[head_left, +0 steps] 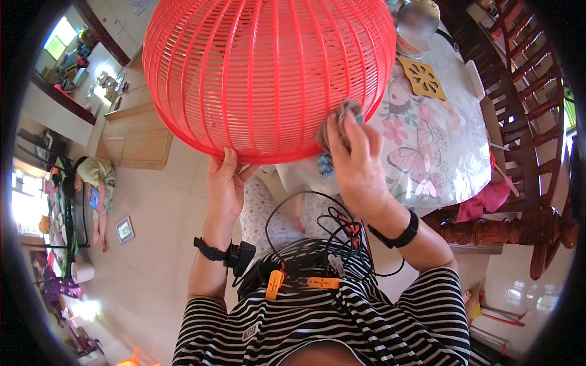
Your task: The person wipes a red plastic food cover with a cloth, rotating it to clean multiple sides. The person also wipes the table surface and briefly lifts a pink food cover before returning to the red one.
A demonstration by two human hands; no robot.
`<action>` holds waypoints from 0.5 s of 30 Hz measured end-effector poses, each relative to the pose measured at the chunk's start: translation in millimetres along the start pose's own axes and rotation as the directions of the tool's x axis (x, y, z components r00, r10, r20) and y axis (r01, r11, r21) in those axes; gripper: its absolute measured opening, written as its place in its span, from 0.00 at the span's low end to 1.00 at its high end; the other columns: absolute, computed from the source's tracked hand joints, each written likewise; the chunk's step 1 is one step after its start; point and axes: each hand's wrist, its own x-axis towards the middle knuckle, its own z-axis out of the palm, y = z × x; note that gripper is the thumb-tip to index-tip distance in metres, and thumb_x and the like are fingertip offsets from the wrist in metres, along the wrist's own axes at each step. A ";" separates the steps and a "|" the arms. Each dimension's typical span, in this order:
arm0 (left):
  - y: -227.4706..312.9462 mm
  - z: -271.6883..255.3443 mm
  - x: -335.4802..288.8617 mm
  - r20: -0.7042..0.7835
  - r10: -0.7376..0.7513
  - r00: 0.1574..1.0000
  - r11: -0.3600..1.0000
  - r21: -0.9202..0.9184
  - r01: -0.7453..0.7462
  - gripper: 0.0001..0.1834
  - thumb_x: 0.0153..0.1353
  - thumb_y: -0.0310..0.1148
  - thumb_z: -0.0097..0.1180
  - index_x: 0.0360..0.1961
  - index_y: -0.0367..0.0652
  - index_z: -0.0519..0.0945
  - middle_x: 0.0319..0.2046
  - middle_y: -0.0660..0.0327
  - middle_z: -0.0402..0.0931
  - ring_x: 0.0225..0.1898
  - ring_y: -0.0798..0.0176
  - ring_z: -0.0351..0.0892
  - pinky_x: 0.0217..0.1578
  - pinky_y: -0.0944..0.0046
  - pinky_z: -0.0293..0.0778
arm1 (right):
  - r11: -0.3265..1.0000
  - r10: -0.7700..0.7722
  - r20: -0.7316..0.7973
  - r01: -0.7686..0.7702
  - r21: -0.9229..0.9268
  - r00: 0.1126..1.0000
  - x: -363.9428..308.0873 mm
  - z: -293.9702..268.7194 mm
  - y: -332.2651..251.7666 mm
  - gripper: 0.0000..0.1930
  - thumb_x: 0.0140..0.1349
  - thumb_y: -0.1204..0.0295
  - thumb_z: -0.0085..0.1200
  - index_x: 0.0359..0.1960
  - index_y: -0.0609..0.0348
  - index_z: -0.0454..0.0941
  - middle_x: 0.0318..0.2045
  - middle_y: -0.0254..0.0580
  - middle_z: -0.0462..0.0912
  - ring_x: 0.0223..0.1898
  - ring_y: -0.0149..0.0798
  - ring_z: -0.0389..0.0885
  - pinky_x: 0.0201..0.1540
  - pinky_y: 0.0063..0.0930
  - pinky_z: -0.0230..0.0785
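Pale tiled floor (177, 213) spreads left of the red slatted plastic basket (268, 73), held up in front. Only the left hand (224, 183) pinches its near rim (268, 161), so a one-sided push could tip it; the right hand (360, 155) clutches a crumpled cloth (350, 106) that might snag there. At right, the floral-covered table (464, 168) crowds the basket's edge; leftward is roomier.

The raised left hand (224, 186) grips; the right hand (358, 161) seems curled.
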 end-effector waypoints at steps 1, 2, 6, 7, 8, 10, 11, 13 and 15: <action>-0.5 -0.1 -0.4 -0.005 -0.007 1.000 1.000 0.001 0.007 0.21 0.75 0.41 0.50 0.64 0.47 0.67 0.59 0.61 0.76 0.56 0.58 0.80 0.57 0.49 0.79 | 0.999 -0.030 0.054 0.029 0.029 0.998 -7.3 -1.4 -6.3 0.31 0.53 0.80 0.54 0.64 0.67 0.72 0.63 0.55 0.64 0.55 0.56 0.66 0.60 0.41 0.66; -1.3 -0.4 0.0 0.004 0.000 1.000 1.000 0.000 0.000 0.21 0.75 0.41 0.50 0.64 0.47 0.67 0.59 0.61 0.76 0.56 0.58 0.79 0.57 0.49 0.79 | 0.987 0.062 0.190 -0.088 0.133 0.980 -19.4 3.7 -11.7 0.29 0.54 0.79 0.51 0.62 0.70 0.73 0.62 0.53 0.65 0.56 0.55 0.66 0.61 0.41 0.67; -0.5 -5.1 1.0 0.045 0.012 0.999 1.000 -0.014 -0.012 0.21 0.74 0.41 0.51 0.64 0.47 0.67 0.59 0.60 0.75 0.56 0.57 0.79 0.56 0.50 0.79 | 0.988 -0.025 0.284 -0.021 0.156 0.959 -33.0 4.0 -8.1 0.30 0.54 0.75 0.60 0.62 0.60 0.75 0.60 0.51 0.66 0.57 0.57 0.66 0.61 0.45 0.66; -0.4 -6.2 1.4 0.061 0.009 0.998 1.000 -0.019 -0.007 0.21 0.74 0.41 0.51 0.64 0.47 0.68 0.59 0.60 0.75 0.56 0.57 0.79 0.56 0.49 0.79 | 0.975 0.015 0.276 -0.075 0.208 0.961 -32.1 2.8 -3.9 0.30 0.53 0.74 0.62 0.62 0.57 0.75 0.59 0.51 0.66 0.57 0.57 0.66 0.61 0.46 0.65; -0.4 -6.9 1.5 0.050 0.004 0.999 1.000 -0.018 -0.003 0.21 0.74 0.41 0.51 0.63 0.47 0.68 0.59 0.60 0.75 0.56 0.57 0.79 0.56 0.49 0.79 | 0.957 0.055 0.270 -0.127 0.260 0.961 -30.7 1.8 -2.0 0.31 0.53 0.72 0.65 0.62 0.54 0.75 0.58 0.50 0.67 0.57 0.58 0.66 0.61 0.48 0.65; -0.6 -7.0 2.4 0.033 -0.003 0.999 1.000 -0.018 0.004 0.21 0.74 0.41 0.51 0.63 0.47 0.68 0.59 0.60 0.75 0.56 0.56 0.79 0.56 0.49 0.79 | 0.935 0.112 0.260 -0.191 0.300 0.959 -28.4 -2.4 -3.3 0.32 0.51 0.70 0.69 0.61 0.49 0.76 0.58 0.50 0.67 0.56 0.58 0.66 0.61 0.49 0.65; -1.0 -8.0 2.4 0.027 0.001 1.000 1.000 -0.019 -0.001 0.21 0.74 0.41 0.51 0.63 0.47 0.68 0.59 0.60 0.75 0.56 0.56 0.79 0.56 0.50 0.80 | 0.921 0.141 0.256 -0.222 0.321 0.956 -27.9 -3.6 -4.4 0.32 0.50 0.68 0.70 0.61 0.47 0.77 0.58 0.50 0.67 0.56 0.58 0.66 0.61 0.50 0.65; -3.4 -9.5 2.9 0.022 0.007 1.000 1.000 -0.025 -0.007 0.21 0.74 0.41 0.51 0.63 0.46 0.68 0.59 0.60 0.75 0.56 0.56 0.78 0.55 0.50 0.80 | 0.920 0.153 0.273 -0.237 0.311 0.950 -28.2 -4.7 -6.9 0.30 0.51 0.72 0.67 0.59 0.47 0.78 0.57 0.50 0.67 0.56 0.59 0.66 0.60 0.50 0.65; -2.8 -12.8 5.9 0.011 0.025 1.000 1.000 -0.007 -0.025 0.21 0.74 0.42 0.51 0.63 0.46 0.68 0.59 0.60 0.75 0.56 0.57 0.78 0.55 0.51 0.80 | 0.919 0.151 0.290 -0.243 0.312 0.945 -29.0 -2.7 -3.6 0.28 0.51 0.76 0.63 0.58 0.46 0.79 0.57 0.51 0.67 0.56 0.59 0.66 0.60 0.49 0.66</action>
